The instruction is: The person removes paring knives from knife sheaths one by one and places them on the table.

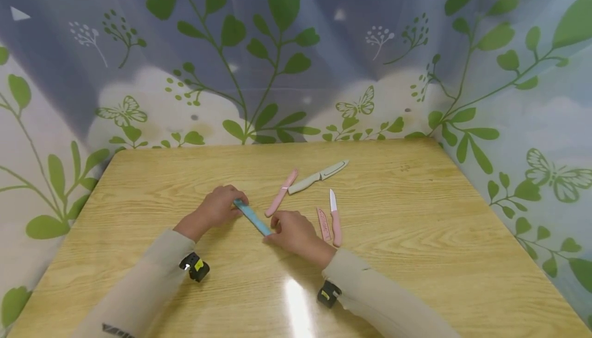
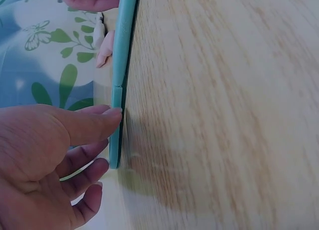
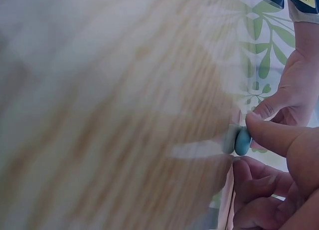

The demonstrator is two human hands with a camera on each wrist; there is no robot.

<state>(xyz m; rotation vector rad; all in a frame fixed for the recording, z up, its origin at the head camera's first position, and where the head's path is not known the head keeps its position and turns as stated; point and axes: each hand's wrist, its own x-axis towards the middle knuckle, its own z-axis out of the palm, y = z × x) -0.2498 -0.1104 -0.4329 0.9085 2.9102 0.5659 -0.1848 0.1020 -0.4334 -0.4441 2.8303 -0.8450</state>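
Observation:
A blue sheathed knife (image 1: 253,218) slants low over the wooden table between the two hands. My left hand (image 1: 221,205) pinches its sheath end; in the left wrist view the thumb lies on the sheath (image 2: 115,140), with fingers behind it. At the other end, my right hand (image 1: 293,232) pinches the handle (image 3: 242,141) between thumb and fingers. Just beyond the right hand lies a pink knife (image 1: 282,192) with its cover on. To the right of that hand are a pink-handled knife (image 1: 336,225) with a bare white blade and a loose pink sheath (image 1: 324,224).
A pale grey covered knife (image 1: 319,176) lies farther back, its handle end close against the pink covered knife. The wooden table (image 1: 416,214) ends at a leaf-patterned curtain (image 1: 287,91) behind and on both sides. Light glares off the front.

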